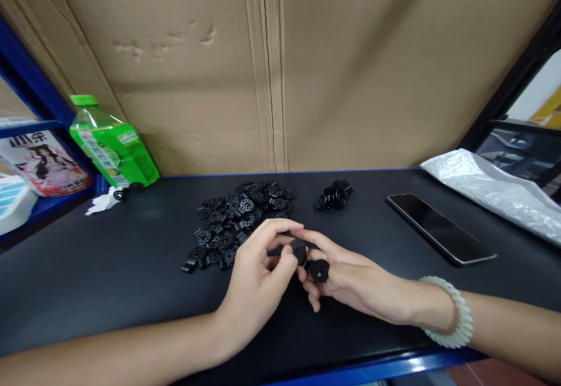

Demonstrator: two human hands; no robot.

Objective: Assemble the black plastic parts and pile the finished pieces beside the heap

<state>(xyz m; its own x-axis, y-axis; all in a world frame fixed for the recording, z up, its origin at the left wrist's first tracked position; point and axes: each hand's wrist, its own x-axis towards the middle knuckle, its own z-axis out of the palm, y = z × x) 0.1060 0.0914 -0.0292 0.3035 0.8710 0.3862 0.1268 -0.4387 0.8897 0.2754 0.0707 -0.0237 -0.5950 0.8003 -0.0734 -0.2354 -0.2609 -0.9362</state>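
My left hand (265, 278) is closed, its thumb and fingers pinching a small round black plastic part (298, 251). My right hand (346, 269) meets it from the right, with a second round black part (319, 271) lying against its curled fingers. Whether the two parts are joined I cannot tell, since fingers cover the space between them. Just behind my left hand spreads a pile of black plastic parts (246, 205), many with round perforated discs and short tabs. A smaller heap of shiny black pieces (335, 195) lies farther back, to the right.
On the black tabletop (109, 281), a phone (440, 228) and a silvery plastic bag (495, 187) lie at right. A green bottle (114, 146) leans at back left, near a crumpled white tissue (104, 202). Cardboard (372, 70) walls off the back.
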